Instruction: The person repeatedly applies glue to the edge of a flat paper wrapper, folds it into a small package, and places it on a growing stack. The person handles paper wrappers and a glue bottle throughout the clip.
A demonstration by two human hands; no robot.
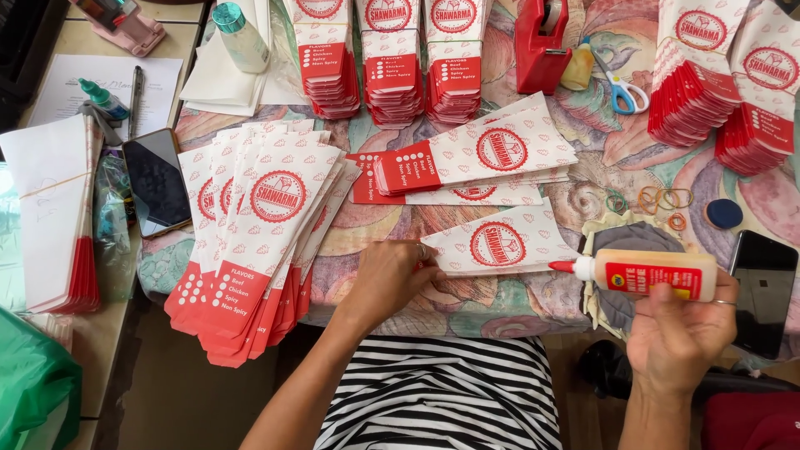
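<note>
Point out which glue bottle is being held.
The cream bottle with the red tip and red label, lying sideways in the right hand. The two teal-capped bottles sit untouched at the far left.

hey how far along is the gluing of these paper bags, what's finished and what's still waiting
Done, it seems: bundles of red and white bags stacked along the back edge, more at the far right. In hand: the left hand presses one flat bag down while the right hand aims a glue bottle at its edge. Probably left: the fanned pile on the left and the small pile in the middle.
</note>
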